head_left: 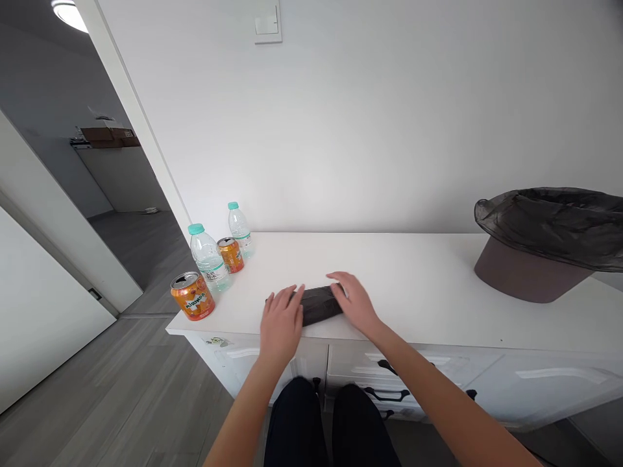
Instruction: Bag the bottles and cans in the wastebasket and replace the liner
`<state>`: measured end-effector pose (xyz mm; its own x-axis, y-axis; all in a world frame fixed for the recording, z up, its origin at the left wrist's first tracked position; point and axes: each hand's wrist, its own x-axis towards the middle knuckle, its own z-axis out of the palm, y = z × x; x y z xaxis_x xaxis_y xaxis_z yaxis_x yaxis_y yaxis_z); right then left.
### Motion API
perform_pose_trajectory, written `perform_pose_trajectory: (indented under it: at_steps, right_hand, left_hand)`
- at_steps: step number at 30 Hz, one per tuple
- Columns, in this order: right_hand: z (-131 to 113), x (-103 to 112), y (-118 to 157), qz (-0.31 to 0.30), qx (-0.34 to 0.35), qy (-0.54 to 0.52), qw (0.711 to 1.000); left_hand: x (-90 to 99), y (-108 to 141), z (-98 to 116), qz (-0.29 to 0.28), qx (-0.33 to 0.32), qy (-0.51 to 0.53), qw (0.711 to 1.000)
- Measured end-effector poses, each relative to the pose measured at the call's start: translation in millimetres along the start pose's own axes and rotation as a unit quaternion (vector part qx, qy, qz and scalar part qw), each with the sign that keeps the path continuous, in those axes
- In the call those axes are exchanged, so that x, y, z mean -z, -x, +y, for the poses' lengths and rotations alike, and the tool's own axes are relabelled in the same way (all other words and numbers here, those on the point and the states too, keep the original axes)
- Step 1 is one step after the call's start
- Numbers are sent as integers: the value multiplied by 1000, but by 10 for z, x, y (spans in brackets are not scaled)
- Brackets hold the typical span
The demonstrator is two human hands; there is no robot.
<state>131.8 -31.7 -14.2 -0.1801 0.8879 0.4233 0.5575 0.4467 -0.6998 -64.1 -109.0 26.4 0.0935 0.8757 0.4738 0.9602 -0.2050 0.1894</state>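
Observation:
A black folded plastic bag [320, 304], flattened into a strip, lies on the white cabinet top near its front edge. My left hand [283, 324] rests flat over the bag's left end, fingers stretched out and slightly apart. At the right end, my right hand [356, 303] touches the bag with its thumb side, the fingers reaching past the far edge. Both hands are open and press on the bag rather than wrap round it. The bag's left end is partly hidden under my left hand.
To the left stand two orange soda cans [193, 296] and two clear bottles [209, 258] with green caps. A brown bin [530, 269] lined with a black bag stands at the right. The white cabinet [409, 259] backs onto a wall; a doorway opens at left.

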Motion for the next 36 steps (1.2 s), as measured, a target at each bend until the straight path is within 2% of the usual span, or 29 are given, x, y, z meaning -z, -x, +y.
perform_pose_trajectory:
  at_steps: [2, 4, 6, 9, 16, 26, 31, 36]
  right_hand:
    - [-122, -114, 83, -76, 85, 53, 992]
    - [-224, -211, 135, -142, 126, 106, 976]
    - [-285, -272, 151, -185, 122, 146, 964]
    - [-293, -316, 139, -219, 86, 167, 957]
    - [-199, -382, 123, -224, 53, 178, 957]
    - [-206, -432, 76, -214, -8, 210, 954]
    - [-271, -393, 82, -213, -22, 209, 954]
    - [-209, -306, 99, -216, -37, 209, 953]
  left_hand:
    - [-128, 26, 32, -55, -23, -13, 998]
    - [-279, 44, 2, -91, -18, -32, 995]
    - [-396, 55, -57, -105, -9, -46, 993]
    - [-468, 68, -123, -111, -1, -54, 992]
    - [-505, 71, -146, -100, 12, -51, 994]
    - [-468, 27, -124, -129, 30, -56, 990]
    - [-448, 19, -126, -145, 35, -55, 987]
    - [-516, 82, -251, -130, 32, -41, 990]
